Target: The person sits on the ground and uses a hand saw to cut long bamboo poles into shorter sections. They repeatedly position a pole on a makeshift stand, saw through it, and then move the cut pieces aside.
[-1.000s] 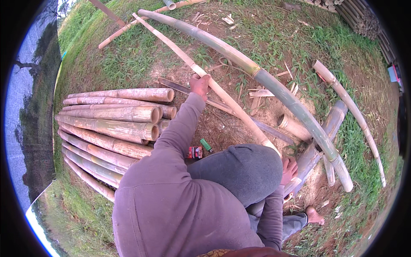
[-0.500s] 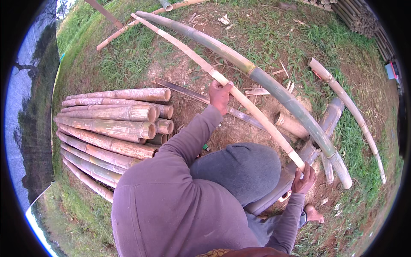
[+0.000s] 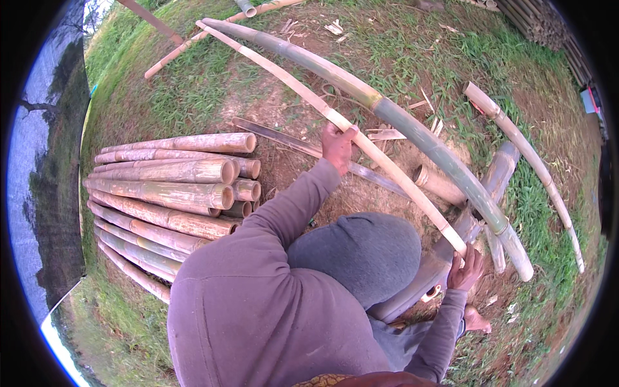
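A long pale bamboo strip [image 3: 394, 173] runs slantwise from the far left down to the near right. My left hand [image 3: 338, 148] grips it near the middle, thumb on top. At its near end my right hand [image 3: 465, 268] closes round the strip, its fingers partly hidden. Just beyond lies a thick green bamboo pole [image 3: 418, 133], nearly parallel to the strip. Its near part rests across a thick log-like bamboo piece [image 3: 500, 173]. A short bamboo stub [image 3: 441, 186] lies between the strip and the pole. Below my left hand a dark, flat slat [image 3: 277, 135] lies on the ground.
A stack of cut bamboo poles [image 3: 164, 195] lies at the left, open ends toward me. Another curved bamboo length [image 3: 523, 143] stands off to the right. Bamboo splinters [image 3: 334, 28] dot the grass. Dark netting [image 3: 55, 161] hangs at the far left; more poles [image 3: 532, 27] are piled far right.
Both hands have shifted slightly to the right, and the near end of the bamboo strip has moved right and a little toward me. My grip stays on it.
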`<state>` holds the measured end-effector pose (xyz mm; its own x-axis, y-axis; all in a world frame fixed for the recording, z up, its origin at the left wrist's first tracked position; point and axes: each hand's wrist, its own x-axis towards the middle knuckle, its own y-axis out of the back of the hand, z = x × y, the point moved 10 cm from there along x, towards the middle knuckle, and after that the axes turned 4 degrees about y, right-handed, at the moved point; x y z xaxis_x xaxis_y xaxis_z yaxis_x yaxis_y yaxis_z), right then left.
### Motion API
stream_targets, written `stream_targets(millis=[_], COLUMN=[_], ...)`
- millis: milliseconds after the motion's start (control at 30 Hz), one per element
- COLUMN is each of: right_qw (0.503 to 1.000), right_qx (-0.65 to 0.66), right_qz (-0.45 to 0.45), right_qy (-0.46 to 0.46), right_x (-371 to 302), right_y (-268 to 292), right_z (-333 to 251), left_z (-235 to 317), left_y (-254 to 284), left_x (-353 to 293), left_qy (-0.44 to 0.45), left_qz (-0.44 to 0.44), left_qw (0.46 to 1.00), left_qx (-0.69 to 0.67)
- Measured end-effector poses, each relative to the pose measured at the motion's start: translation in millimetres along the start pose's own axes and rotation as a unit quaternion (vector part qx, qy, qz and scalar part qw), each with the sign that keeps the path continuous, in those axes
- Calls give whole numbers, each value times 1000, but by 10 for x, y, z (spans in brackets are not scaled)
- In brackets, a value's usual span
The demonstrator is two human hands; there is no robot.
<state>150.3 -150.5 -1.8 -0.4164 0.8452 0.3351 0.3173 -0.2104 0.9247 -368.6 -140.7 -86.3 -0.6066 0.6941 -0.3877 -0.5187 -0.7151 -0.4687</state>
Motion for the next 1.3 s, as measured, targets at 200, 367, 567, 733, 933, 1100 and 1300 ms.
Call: stream_targets(millis=[200, 367, 567, 733, 933, 1100, 1300], right_qw=[1000, 1000, 998, 998, 999, 997, 948], right_qx=[6, -7, -54, -50, -28, -46, -55], right_qz=[11, 23, 21, 34, 1, -5, 215], right_qy=[-7, -15, -28, -28, -29, -67, -226], right_x=[178, 373, 743, 996, 1148, 1099, 235], right_y=[162, 132, 58, -108, -364, -397, 208], right_z=[118, 469, 846, 1045, 1190, 1230, 990], left_z=[-153, -281, -317, -248, -864, -1100, -1201], left_y=[-96, -268, -383, -1545, -2489, -2544, -2518], left_x=[91, 201, 240, -589, -654, -546, -569], left_qy=[36, 53, -16, -388, -512, -520, -551], left_qz=[-72, -84, -34, -230, -396, -414, -384], left_qw=[996, 995, 974, 717, 376, 330, 281], left_qx=[-28, 13, 223, 532, 663, 670, 686])
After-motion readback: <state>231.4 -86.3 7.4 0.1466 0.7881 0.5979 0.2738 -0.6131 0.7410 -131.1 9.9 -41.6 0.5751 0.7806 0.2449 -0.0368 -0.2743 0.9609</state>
